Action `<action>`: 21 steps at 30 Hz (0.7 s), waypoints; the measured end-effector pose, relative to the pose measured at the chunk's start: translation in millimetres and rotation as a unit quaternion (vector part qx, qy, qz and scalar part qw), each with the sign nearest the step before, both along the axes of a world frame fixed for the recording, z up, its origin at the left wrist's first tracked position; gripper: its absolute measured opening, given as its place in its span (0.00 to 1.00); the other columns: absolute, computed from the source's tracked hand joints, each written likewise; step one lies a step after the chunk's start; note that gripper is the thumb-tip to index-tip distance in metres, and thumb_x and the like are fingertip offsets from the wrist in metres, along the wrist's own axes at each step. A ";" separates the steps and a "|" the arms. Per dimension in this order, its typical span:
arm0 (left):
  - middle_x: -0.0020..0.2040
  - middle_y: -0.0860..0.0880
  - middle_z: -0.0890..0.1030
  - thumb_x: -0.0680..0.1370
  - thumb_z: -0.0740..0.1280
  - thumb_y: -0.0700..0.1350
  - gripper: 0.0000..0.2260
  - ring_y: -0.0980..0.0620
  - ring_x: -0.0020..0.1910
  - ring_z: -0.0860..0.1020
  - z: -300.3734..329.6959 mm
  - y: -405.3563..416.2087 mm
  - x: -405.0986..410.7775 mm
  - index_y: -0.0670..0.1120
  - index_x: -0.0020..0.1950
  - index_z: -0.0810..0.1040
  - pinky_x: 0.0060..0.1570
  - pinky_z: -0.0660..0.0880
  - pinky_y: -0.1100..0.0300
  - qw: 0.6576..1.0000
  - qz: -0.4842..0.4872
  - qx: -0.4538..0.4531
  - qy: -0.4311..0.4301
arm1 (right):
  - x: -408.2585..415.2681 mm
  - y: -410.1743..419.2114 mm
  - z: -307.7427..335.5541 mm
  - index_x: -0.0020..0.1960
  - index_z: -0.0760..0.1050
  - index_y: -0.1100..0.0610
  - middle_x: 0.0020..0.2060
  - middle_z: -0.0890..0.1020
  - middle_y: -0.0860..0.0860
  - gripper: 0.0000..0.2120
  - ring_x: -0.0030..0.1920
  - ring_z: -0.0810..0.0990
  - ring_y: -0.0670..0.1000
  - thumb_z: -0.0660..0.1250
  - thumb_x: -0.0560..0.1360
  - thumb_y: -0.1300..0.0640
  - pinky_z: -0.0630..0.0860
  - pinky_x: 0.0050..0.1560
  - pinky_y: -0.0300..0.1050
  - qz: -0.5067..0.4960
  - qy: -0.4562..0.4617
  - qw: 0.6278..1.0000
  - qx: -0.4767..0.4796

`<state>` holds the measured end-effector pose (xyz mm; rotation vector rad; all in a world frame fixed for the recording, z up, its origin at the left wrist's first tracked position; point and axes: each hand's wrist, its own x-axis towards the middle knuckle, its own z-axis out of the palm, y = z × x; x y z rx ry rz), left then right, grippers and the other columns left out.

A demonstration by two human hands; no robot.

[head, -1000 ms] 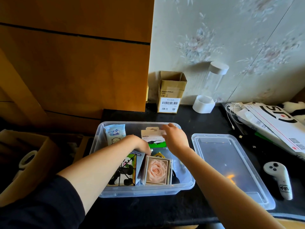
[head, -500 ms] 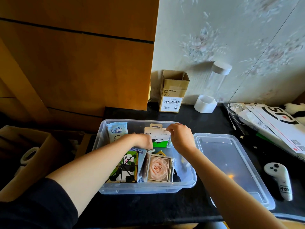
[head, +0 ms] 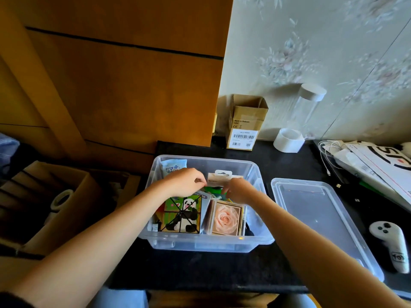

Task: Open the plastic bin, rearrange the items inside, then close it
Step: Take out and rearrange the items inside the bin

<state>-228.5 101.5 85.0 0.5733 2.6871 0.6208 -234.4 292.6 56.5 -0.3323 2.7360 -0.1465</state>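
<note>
A clear, lidless plastic bin [head: 206, 243] is sitting on the black surface [head: 289, 165], and both of the person's bare arms are reaching into it. The left hand [head: 185, 182] is hovering over the back left of the bin with its fingers [head: 199, 180] curled in, thumb and forefinger pinching together at the left edge of a white and green hang-tab card package [head: 219, 177] that is standing upright near the bin's far wall. The right hand [head: 238, 190] is meeting it from the other side, its fingers curling onto the lower right part of the same package; how firmly either hand is gripping cannot be told.

A pale blue pouch with cartoon lettering [head: 173, 166] is leaning in the bin's back left corner, just behind the left hand. In the front of the bin, a box printed with a panda on green [head: 182, 215] is lying beside a square clear case holding a peach-coloured rose [head: 225, 218], the two touching or nearly so.

The bin's clear plastic lid [head: 315, 214] is lying flat on the surface just to the right of the bin. A white handheld controller [head: 389, 243] is resting to the right of the lid. Behind the bin, an open brown cardboard box with a barcode label [head: 245, 122] is standing against the flowered wall, and a clear cylinder with a white cap [head: 304, 107] is leaning beside it.
</note>
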 end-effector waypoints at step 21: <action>0.67 0.55 0.68 0.80 0.57 0.39 0.17 0.53 0.54 0.72 -31.3 24.7 -22.9 0.49 0.67 0.73 0.50 0.68 0.61 0.993 0.037 0.096 0.051 | -30.3 -20.6 -34.0 0.57 0.78 0.56 0.52 0.80 0.54 0.12 0.52 0.78 0.56 0.66 0.74 0.58 0.75 0.53 0.46 0.078 0.024 0.994 0.080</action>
